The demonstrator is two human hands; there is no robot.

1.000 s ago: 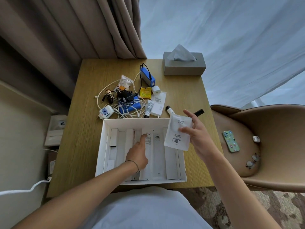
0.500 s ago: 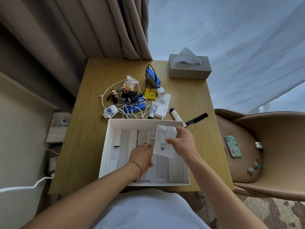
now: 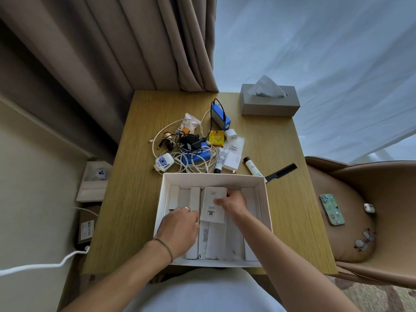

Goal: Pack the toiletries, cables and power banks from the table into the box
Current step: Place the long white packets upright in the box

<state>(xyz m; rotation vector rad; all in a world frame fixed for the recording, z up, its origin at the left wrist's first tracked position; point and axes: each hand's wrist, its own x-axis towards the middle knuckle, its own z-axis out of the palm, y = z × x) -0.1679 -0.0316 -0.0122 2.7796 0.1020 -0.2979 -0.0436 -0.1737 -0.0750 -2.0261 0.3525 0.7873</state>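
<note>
Lying inside the box, a white sachet was pinched by the right hand. The left hand was rested in the box beside it, its fingers curled loosely on nothing. Cables were left on the surface beyond.

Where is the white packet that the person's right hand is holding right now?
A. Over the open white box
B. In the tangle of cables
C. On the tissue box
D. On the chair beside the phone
A: the right hand pinches the white packet inside the walls of the white box.
</note>
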